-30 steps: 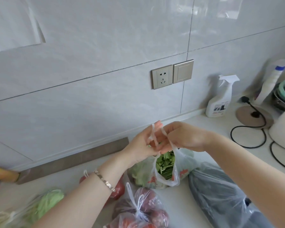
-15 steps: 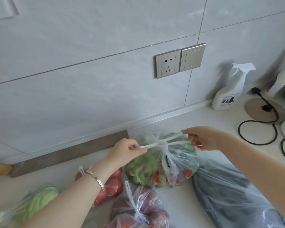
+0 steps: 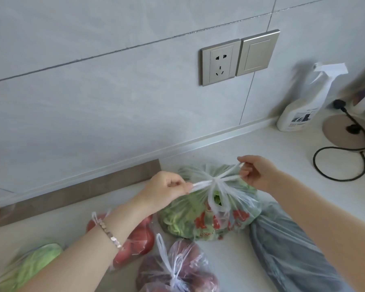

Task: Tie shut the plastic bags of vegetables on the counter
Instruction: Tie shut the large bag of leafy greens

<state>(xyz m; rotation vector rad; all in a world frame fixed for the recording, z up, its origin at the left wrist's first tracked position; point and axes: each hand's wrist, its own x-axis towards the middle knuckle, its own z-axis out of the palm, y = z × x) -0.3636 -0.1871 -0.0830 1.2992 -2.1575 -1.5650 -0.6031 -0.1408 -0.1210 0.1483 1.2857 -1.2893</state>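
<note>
While left hand [image 3: 167,186] and right hand [image 3: 259,171] pinch the greens bag [image 3: 188,220] handles, a forearm [image 3: 89,249] half hides the tomato bag [image 3: 140,239].

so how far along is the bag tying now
Done: the front bag of red produce looks knotted. In hand: left hand and right hand pull the greens bag handles apart, cinching a knot. Left: finishing that knot; the grey bag, tomato bag and cabbage bag show no clear knot from here.
</note>
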